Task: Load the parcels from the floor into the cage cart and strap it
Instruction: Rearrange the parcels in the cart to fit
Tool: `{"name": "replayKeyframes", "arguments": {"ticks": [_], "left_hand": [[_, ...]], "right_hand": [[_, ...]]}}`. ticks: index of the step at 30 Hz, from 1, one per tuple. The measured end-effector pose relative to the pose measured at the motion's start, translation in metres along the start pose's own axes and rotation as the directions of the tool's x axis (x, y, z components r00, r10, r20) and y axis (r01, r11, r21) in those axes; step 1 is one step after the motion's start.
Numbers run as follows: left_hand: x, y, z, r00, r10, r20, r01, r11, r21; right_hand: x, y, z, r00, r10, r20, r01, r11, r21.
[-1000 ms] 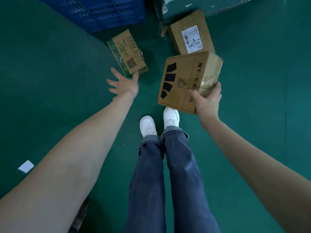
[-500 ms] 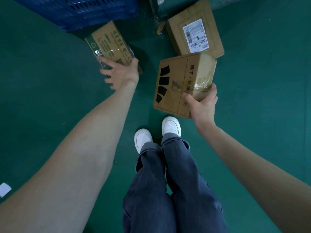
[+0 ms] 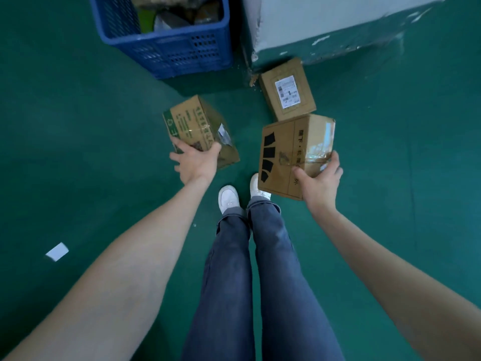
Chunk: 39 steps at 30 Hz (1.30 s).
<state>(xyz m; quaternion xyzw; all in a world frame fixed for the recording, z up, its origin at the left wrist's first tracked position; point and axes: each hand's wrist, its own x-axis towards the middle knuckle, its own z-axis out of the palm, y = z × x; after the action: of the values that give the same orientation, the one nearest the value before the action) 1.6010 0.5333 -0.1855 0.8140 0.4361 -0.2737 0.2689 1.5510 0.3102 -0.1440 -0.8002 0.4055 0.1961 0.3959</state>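
My left hand [image 3: 195, 161] grips the near end of a cardboard box with green print [image 3: 194, 125], held tilted above the green floor. My right hand [image 3: 319, 178] is shut on the lower right corner of a bigger cardboard box with black marks [image 3: 289, 149], also lifted off the floor. A third cardboard box with a white shipping label [image 3: 287, 89] lies on the floor beyond it, by the wall's foot. No cage cart is in view.
A blue plastic crate [image 3: 179, 48] holding bagged items stands at the back, next to a white wall corner [image 3: 325, 19]. A white scrap of paper [image 3: 57, 251] lies on the floor at left. My legs and white shoes [image 3: 229, 198] are below the boxes.
My left hand closed on the green-printed box and lifted it off the floor. The view rose and tilted up, bringing the blue crate into sight. The right hand kept its box.
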Motion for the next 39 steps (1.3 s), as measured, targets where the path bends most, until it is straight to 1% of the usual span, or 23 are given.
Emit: {"name": "replayKeyframes", "arguments": {"ticks": [2,5,7,10,14,17,19,23,26,29,31,32,35,37,39], "left_hand": [[-0.048,-0.011,-0.042,1.0,-0.012,-0.004,0.012,0.999,-0.038],[-0.107,-0.029,-0.081,1.0,-0.023,0.006,0.024,0.992,-0.127],[-0.148,-0.045,-0.106,1.0,-0.005,0.006,0.006,0.989,-0.149],[-0.193,-0.068,-0.123,0.998,0.057,-0.04,-0.062,0.988,-0.141],[-0.247,-0.106,-0.129,0.991,0.067,-0.113,-0.081,0.989,-0.122],[-0.287,-0.134,-0.119,0.984,0.052,-0.168,-0.072,0.991,-0.112],[-0.314,-0.155,-0.107,0.978,0.008,-0.209,-0.037,0.99,-0.134],[-0.36,-0.19,-0.087,0.96,-0.106,-0.26,0.048,0.974,-0.221],[-0.396,-0.223,-0.076,0.936,-0.207,-0.284,0.12,0.948,-0.294],[-0.427,-0.259,-0.062,0.907,-0.299,-0.296,0.182,0.914,-0.364],[-0.454,-0.295,-0.047,0.879,-0.376,-0.294,0.23,0.873,-0.43],[-0.461,-0.303,-0.042,0.872,-0.394,-0.291,0.243,0.864,-0.441],[-0.5,-0.355,-0.022,0.829,-0.491,-0.268,0.298,0.793,-0.53],[-0.524,-0.388,-0.012,0.799,-0.548,-0.246,0.335,0.746,-0.576],[-0.551,-0.428,-0.004,0.757,-0.607,-0.241,0.363,0.698,-0.618]], "right_hand": [[-0.043,-0.016,-0.031,1.0,-0.025,0.008,0.025,0.999,-0.025],[-0.09,-0.029,-0.063,0.998,-0.063,0.018,0.064,0.997,-0.036],[-0.121,-0.04,-0.083,0.993,-0.108,0.041,0.109,0.993,-0.047],[-0.144,-0.048,-0.103,0.976,-0.207,0.068,0.213,0.973,-0.088],[-0.167,-0.048,-0.123,0.919,-0.354,0.172,0.386,0.896,-0.221],[-0.181,-0.041,-0.132,0.853,-0.441,0.279,0.514,0.804,-0.3],[-0.192,-0.034,-0.135,0.789,-0.486,0.375,0.604,0.725,-0.331],[-0.217,-0.021,-0.142,0.687,-0.523,0.504,0.719,0.586,-0.374],[-0.243,-0.007,-0.14,0.588,-0.539,0.602,0.805,0.456,-0.378],[-0.272,0.009,-0.134,0.503,-0.533,0.68,0.863,0.356,-0.359],[-0.301,0.031,-0.126,0.413,-0.53,0.741,0.911,0.248,-0.331],[-0.31,0.036,-0.124,0.388,-0.533,0.752,0.922,0.214,-0.323],[-0.358,0.074,-0.114,0.261,-0.516,0.816,0.963,0.083,-0.256],[-0.39,0.096,-0.107,0.211,-0.505,0.837,0.974,0.039,-0.222],[-0.427,0.125,-0.095,0.144,-0.478,0.866,0.986,-0.005,-0.166]]}}
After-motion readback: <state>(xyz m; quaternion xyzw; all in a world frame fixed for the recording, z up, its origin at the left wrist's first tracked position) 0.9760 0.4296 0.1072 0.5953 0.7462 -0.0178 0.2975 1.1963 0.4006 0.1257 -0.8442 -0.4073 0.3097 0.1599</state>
